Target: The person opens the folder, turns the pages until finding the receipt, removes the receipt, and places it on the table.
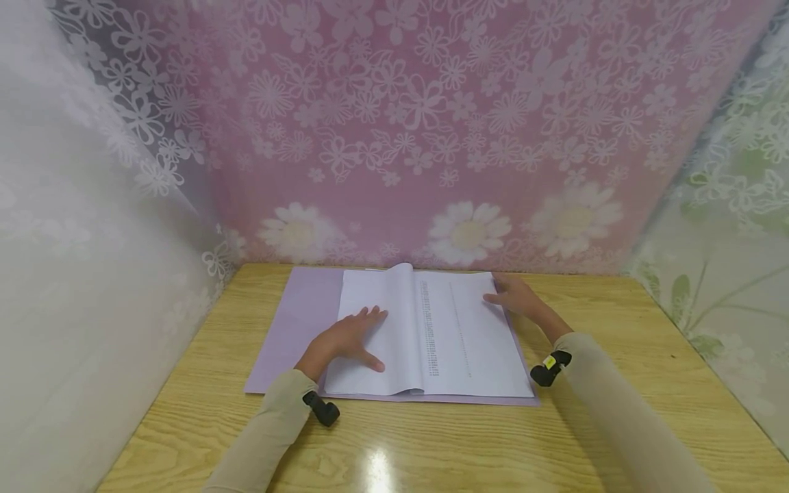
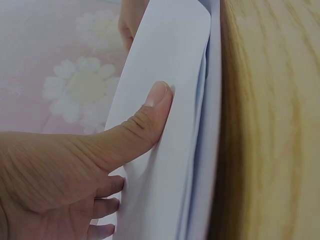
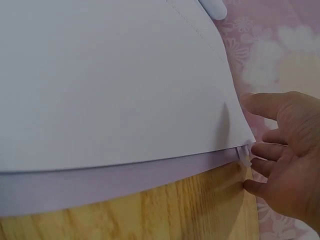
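Observation:
A lilac folder (image 1: 290, 322) lies open on the wooden table with white paper sheets inside. Small printed lines run down the right-hand page (image 1: 487, 329), and the left-hand sheets (image 1: 366, 284) are blank and bulge up near the middle fold. My left hand (image 1: 350, 340) rests on these left sheets, thumb (image 2: 158, 95) and fingers spread. At the far right corner of the right page is my right hand (image 1: 516, 296). In the right wrist view its loosely extended fingers (image 3: 270, 151) are right at the page corner, the thumb along the top edge.
The wooden table (image 1: 616, 329) reaches back to a pink flowered curtain (image 1: 394, 137). Pale flowered cloth (image 1: 92, 274) hangs on the left, with more cloth (image 1: 733, 260) on the right. Each sleeve cuff carries a small black wrist camera (image 1: 322, 409).

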### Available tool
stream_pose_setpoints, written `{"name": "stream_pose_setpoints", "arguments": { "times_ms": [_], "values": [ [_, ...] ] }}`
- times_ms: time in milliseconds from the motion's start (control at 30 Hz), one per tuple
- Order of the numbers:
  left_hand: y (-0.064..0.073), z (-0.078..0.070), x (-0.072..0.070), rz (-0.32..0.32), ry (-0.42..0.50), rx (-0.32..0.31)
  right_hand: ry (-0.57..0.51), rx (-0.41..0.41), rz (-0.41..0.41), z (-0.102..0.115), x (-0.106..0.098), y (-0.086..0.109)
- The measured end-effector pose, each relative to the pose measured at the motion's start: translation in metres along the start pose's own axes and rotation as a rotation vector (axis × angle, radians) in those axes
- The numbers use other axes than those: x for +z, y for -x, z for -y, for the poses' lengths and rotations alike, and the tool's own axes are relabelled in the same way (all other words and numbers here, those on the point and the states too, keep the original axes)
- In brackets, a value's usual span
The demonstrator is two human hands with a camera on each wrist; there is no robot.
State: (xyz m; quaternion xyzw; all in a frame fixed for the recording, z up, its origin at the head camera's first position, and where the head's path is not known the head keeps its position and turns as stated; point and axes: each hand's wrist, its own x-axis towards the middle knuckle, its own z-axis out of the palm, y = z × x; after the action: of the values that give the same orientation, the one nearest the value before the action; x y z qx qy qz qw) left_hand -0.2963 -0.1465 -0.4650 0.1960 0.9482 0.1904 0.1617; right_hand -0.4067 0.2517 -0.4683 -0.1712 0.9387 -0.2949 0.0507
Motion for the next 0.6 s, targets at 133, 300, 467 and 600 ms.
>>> {"name": "stream_pose_setpoints", "arguments": {
  "times_ms": [133,300,467,600],
  "values": [
    [0.0006,-0.0013,-0.0007,0.003,0.002,-0.004,0.01,0.015,0.007,-0.0058,0.0022,-0.0026],
    [0.0004,-0.0009,0.0003,-0.003,0.005,-0.007,0.003,0.022,0.019,-0.0067,0.0018,-0.0025],
    [-0.0006,0.0004,0.0009,-0.004,0.008,-0.011,-0.012,-0.001,0.011,-0.007,0.0017,-0.0015],
    [-0.0014,0.0019,0.001,-0.001,0.001,-0.013,-0.018,-0.036,-0.029,-0.0076,0.0008,-0.0009]
  ]
}}
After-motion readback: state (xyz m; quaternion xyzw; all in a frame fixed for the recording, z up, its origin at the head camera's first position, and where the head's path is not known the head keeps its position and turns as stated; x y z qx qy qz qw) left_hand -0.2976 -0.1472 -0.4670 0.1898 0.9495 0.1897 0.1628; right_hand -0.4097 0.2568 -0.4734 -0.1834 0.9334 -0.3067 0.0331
